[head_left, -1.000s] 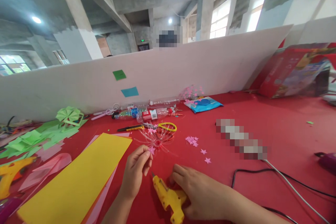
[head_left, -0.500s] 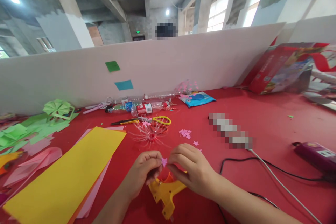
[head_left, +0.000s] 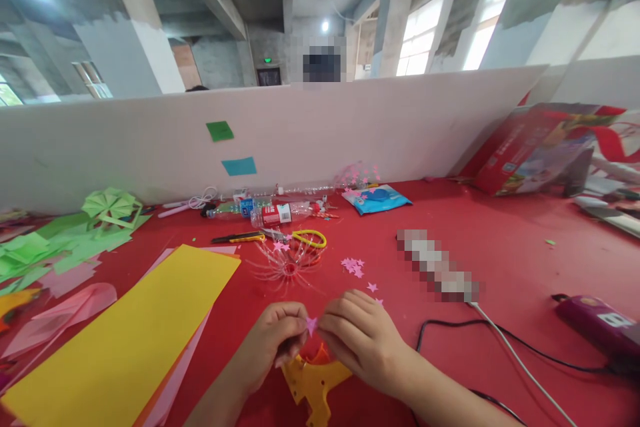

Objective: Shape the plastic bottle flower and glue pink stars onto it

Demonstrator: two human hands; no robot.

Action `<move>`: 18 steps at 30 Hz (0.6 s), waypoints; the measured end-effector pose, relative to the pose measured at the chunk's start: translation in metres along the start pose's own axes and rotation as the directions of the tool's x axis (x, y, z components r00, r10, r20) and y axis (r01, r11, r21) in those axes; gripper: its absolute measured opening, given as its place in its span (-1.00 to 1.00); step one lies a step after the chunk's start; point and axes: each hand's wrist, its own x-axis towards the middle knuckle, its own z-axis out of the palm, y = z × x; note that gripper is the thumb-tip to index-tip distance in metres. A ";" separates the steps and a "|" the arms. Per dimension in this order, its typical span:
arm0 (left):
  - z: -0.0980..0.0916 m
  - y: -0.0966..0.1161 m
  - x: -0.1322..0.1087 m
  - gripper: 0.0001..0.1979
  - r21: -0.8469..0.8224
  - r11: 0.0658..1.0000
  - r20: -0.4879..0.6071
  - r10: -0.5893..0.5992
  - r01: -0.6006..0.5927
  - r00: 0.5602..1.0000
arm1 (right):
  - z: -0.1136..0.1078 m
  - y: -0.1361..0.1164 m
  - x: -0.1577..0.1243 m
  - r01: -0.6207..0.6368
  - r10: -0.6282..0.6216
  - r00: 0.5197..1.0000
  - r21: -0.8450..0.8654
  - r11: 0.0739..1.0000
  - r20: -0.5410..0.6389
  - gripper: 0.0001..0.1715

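Left hand [head_left: 275, 341] and right hand [head_left: 363, 337] together pinch a small pink paper star [head_left: 312, 325] above a yellow plastic glue gun [head_left: 313, 380] on the red tabletop [head_left: 525, 233]. The clear plastic bottle [head_left: 280, 215] has a red label, unreadable.

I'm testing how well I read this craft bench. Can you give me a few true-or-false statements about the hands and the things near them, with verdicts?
1. The left hand and right hand pinch one small pink star between them. True.
2. The right hand grips the yellow glue gun. False: it lies on the red table beneath both hands.
3. Yellow-handled scissors lie just beyond the cut clear bottle. True.
4. The big yellow sheet lies to the right of the hands. False: it lies to their left.
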 end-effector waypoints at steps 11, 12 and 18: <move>0.002 0.003 -0.003 -0.72 0.131 0.991 -0.033 0.014 -0.009 0.999 | 0.001 0.001 -0.004 -0.079 0.083 0.995 0.059 0.995 -0.064 -0.87; 0.000 0.004 -0.004 -0.71 0.194 0.979 -0.083 0.084 -0.067 0.993 | 0.000 0.002 -0.004 -0.104 0.109 0.991 0.071 0.992 -0.074 -0.86; -0.020 0.000 -0.005 -0.88 0.716 0.591 -0.264 0.722 -0.371 0.640 | -0.006 0.001 0.001 -0.189 0.210 0.969 0.155 0.970 -0.129 -0.80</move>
